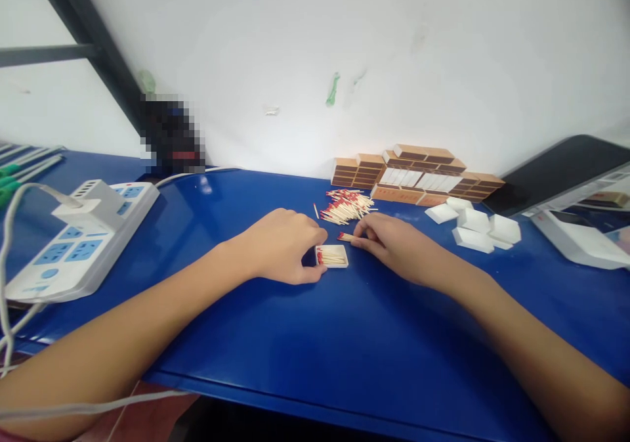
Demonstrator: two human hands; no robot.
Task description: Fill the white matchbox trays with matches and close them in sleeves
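Note:
My left hand [283, 245] rests on the blue table [344, 363], its fingers curled against the left side of a small white matchbox tray [333, 256] that has red-tipped matches lying in it. My right hand [394, 242] is just right of the tray and pinches a few matches [344, 236] by their ends, heads pointing left. A loose pile of matches [347, 207] lies just behind the tray.
Stacked brown matchbox sleeves [418, 176] stand against the wall. Several empty white trays [475, 226] lie at the right. A white power strip [81, 235] with a plugged charger sits at the left, cables trailing. A dark flat device [556, 169] and a white box [578, 235] are far right.

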